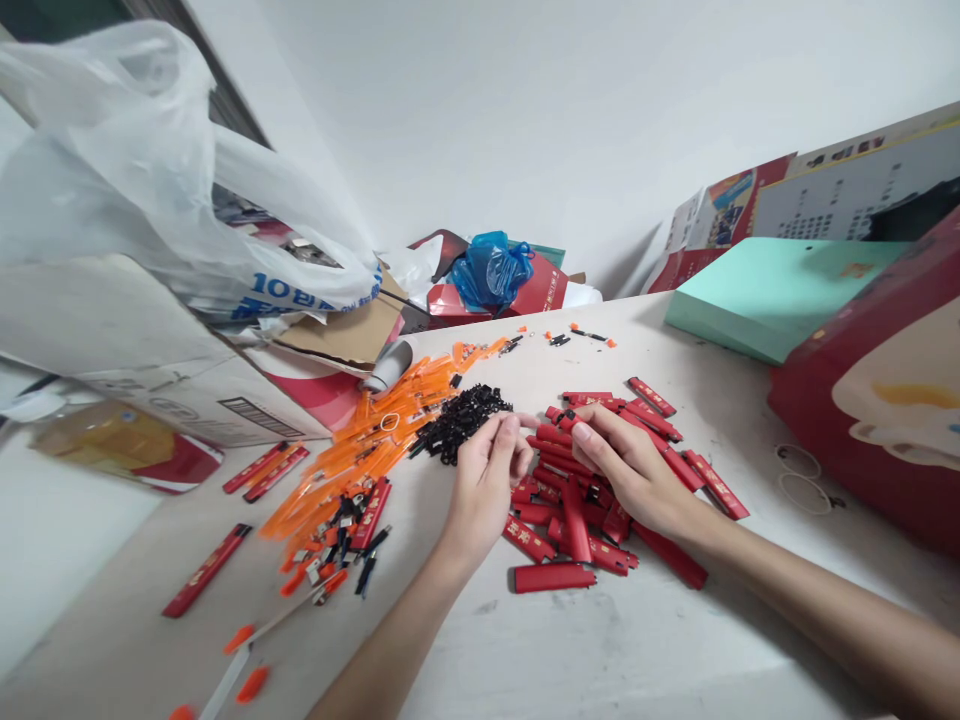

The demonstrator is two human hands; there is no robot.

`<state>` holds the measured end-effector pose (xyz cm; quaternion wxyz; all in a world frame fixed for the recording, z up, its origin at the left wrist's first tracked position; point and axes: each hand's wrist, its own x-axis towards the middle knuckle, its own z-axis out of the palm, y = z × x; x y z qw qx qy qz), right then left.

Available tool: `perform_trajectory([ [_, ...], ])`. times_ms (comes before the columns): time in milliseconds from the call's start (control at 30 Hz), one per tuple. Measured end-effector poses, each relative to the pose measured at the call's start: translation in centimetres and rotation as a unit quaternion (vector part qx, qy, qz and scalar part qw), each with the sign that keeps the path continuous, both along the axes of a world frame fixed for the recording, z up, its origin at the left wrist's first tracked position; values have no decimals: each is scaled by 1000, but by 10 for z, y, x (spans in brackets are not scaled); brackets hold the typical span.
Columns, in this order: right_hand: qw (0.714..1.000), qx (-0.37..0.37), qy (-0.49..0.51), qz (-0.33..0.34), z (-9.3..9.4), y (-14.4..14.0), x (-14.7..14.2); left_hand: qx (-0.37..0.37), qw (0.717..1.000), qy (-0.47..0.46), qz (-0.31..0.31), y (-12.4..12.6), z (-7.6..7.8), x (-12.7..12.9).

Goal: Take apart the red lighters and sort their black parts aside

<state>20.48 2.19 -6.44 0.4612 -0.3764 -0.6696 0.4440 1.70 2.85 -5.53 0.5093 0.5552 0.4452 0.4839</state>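
Note:
Over a pile of red flat lighter-like casings [574, 520], some with gold lettering, my right hand [637, 465] is closed. Thumb and fingers pinch one red casing [564, 418] by its near end, its dark-marked end pointing away to the left. Close beside it, my left hand [491, 480] has thumb and fingers pressed together; whatever is in them, if anything, is too small to make out. Just beyond the left hand lies a heap of small black parts [469, 415]. Translucent orange plastic pieces [405, 410] spread to its left.
Small metal, black and orange parts [330, 550] lie left of my forearm, near a white strip [229, 675]. A carton [142, 340] with a plastic bag [150, 180] stands left. A mint-green box [772, 295] and a red printed bag [877, 390] bound the right side.

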Motion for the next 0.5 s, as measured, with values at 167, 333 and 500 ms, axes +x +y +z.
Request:
perform_trajectory([
  [167,1000,7,3,-16,0,0,0,-10,999,-9,36,1,3,-1],
  [333,999,25,-17,-37,-1,1,-1,-32,999,-36,9,1,5,-4],
  [500,998,41,-35,-41,-2,2,0,-43,995,-86,-31,0,4,-6],
])
